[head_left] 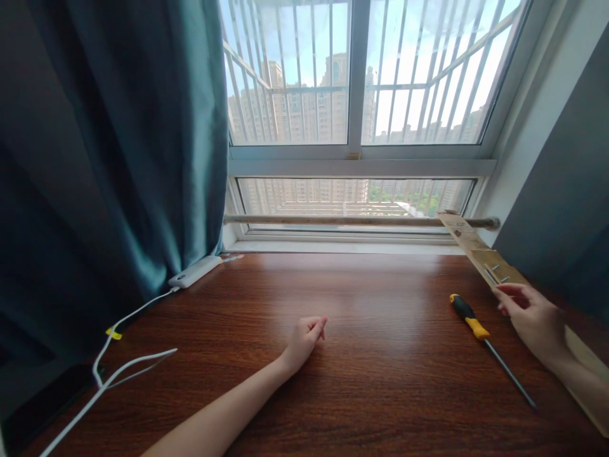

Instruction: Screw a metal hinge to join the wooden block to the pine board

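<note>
My left hand [304,343] rests on the brown tabletop, fingers curled into a loose fist, and nothing shows in it. At the right, my right hand [535,320] has its thumb and fingers pinched together over a long wooden board [469,240]. Its fingertips are beside a thin metal piece [490,275]; whether they grip it or something smaller is unclear. Small screw-like metal pieces [495,267] lie on the board close by. A screwdriver [469,320] with a black and yellow handle lies left of my right hand, its shaft pointing toward me.
A white power strip [195,271] and white cable [128,311] lie along the left side of the wooden tabletop [380,381]. A dark curtain [190,139] hangs at left. A horizontal rail [333,220] runs before the barred window; the board's far end reaches it.
</note>
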`<state>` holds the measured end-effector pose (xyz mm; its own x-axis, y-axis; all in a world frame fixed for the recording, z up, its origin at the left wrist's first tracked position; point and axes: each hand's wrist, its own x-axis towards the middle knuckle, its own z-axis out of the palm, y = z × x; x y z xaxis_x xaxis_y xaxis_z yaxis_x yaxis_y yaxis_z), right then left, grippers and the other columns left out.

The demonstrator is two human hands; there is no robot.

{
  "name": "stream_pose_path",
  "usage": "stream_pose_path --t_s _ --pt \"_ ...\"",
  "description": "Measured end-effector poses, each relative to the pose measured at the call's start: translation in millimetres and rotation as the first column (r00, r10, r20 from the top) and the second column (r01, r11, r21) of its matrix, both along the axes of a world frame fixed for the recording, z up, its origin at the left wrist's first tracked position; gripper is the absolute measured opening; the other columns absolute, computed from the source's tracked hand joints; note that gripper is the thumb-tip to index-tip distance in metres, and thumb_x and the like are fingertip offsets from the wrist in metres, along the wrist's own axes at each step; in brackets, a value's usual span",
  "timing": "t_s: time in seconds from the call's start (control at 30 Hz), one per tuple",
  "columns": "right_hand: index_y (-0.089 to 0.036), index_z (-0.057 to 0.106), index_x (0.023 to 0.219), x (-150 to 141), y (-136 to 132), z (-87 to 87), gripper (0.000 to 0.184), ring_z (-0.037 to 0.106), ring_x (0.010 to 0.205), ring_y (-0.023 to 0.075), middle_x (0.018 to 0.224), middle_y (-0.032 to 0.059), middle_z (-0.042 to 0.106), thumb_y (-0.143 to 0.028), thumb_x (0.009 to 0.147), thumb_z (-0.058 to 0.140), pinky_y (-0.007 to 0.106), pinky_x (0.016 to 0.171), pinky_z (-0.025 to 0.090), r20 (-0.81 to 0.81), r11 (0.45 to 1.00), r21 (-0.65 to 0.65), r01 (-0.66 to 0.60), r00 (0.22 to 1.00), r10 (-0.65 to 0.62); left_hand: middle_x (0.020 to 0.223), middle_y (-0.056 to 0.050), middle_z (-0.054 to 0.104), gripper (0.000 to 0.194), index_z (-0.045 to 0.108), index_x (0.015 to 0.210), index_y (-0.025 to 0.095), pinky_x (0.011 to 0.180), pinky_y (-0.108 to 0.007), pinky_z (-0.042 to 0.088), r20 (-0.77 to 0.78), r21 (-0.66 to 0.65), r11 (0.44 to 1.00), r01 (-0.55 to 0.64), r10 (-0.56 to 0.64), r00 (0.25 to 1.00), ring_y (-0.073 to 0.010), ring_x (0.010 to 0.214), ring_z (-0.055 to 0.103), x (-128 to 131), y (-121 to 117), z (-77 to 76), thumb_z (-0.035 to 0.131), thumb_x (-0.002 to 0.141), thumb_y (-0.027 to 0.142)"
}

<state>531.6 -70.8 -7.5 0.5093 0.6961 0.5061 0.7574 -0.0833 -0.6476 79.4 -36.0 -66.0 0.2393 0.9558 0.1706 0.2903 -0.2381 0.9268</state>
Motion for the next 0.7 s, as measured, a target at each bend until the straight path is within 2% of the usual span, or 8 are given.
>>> stream_pose_path --t_s 0.07,0.2,0.27,0.33,0.4,0.5,0.6,0.7 --pt "-0.022 0.059 0.076 -64.0 -20.9 -6.0 0.026 0.050 0.051 0.0182 0.055 0.0005 0.052 -0.048 0.072 0.057 0.028 0.051 0.038 -0.071 0.971 -0.058 -0.231 0.971 0.227 0.048 0.003 0.039 0.037 0.057 0.065 0.013 0.048 -0.020 0.029 0.048 0.022 1.000 0.019 -0.020 0.999 -0.0088 0.047 0.038 -0.4 -0.5 -0.6 0.047 0.081 0.045" --pt "-0.021 0.048 0.054 -175.4 -50.0 -21.0 0.037 0.039 0.042 0.0123 0.046 -0.0022 0.041 -0.046 0.080 0.048 0.025 0.044 0.032 -0.095 0.811 -0.091 -0.577 0.816 0.570 0.077 -0.001 0.055 0.029 0.056 0.100 0.017 0.051 -0.020 0.038 0.163 0.041 0.997 0.063 -0.068 0.984 -0.0085 0.054 0.047 1.1 -5.5 0.6 0.054 0.078 0.037" --pt "-0.021 0.055 0.079 -217.7 -55.3 -23.2 0.020 0.050 0.054 0.0140 0.060 -0.0001 0.053 -0.039 0.083 0.048 0.024 0.051 0.041 -0.175 0.715 -0.042 -0.698 0.710 0.682 0.094 -0.005 0.056 0.038 0.051 0.110 0.019 0.054 -0.021 0.043 0.222 0.045 0.995 0.091 -0.099 0.970 -0.0091 0.059 0.051 3.5 -11.2 3.3 0.059 0.076 0.034" --pt "-0.021 0.048 0.113 -251.0 -56.0 -22.1 0.034 0.055 0.093 0.0184 0.105 0.0076 0.057 -0.033 0.081 0.052 0.029 0.078 0.046 -0.196 0.578 0.059 -0.814 0.559 0.806 0.111 -0.008 0.051 0.051 0.045 0.120 0.024 0.065 -0.026 0.048 0.315 0.060 0.987 0.148 -0.159 0.936 -0.0136 0.076 0.056 7.5 -19.7 5.8 0.063 0.073 0.032" --pt "-0.023 0.034 0.130 -275.5 -54.9 -21.4 0.059 0.038 0.120 0.0218 0.133 0.0099 0.037 -0.032 0.078 0.059 0.035 0.095 0.037 -0.198 0.466 0.082 -0.881 0.444 0.874 0.127 -0.009 0.043 0.065 0.036 0.129 0.030 0.079 -0.031 0.047 0.406 0.083 0.970 0.228 -0.241 0.881 -0.0196 0.097 0.054 12.7 -30.4 5.5 0.066 0.071 0.032" --pt "-0.026 0.031 0.134 -296.1 -55.6 -25.8 0.063 0.022 0.130 0.0227 0.143 0.0089 0.022 -0.031 0.078 0.058 0.040 0.102 0.029 -0.215 0.354 0.083 -0.932 0.330 0.919 0.137 -0.007 0.034 0.079 0.027 0.134 0.037 0.087 -0.036 0.044 0.409 0.118 0.935 0.335 -0.353 0.842 -0.0245 0.111 0.046 20.5 -48.8 -1.4 0.068 0.067 0.038" --pt "-0.025 0.038 0.131 -300.3 -63.0 -31.7 0.054 0.026 0.128 0.0229 0.140 0.0101 0.027 -0.027 0.080 0.054 0.041 0.101 0.030 -0.157 0.226 0.078 -0.971 0.212 0.965 0.131 -0.005 0.043 0.072 0.041 0.129 0.035 0.090 -0.039 0.040 0.271 0.147 0.917 0.370 -0.397 0.877 -0.0291 0.113 0.043 25.4 -66.5 -9.9 0.068 0.063 0.047" --pt "-0.020 0.048 0.122 -296.6 -73.3 -29.7 0.048 0.036 0.120 0.0244 0.125 0.0124 0.044 -0.029 0.076 0.057 0.041 0.096 0.036 -0.022 0.100 0.044 -0.994 0.100 0.995 0.110 -0.004 0.059 0.051 0.063 0.105 0.030 0.086 -0.037 0.040 0.145 0.151 0.897 0.416 -0.436 0.888 -0.0328 0.108 0.045 29.1 -81.0 -11.8 0.070 0.058 0.047"
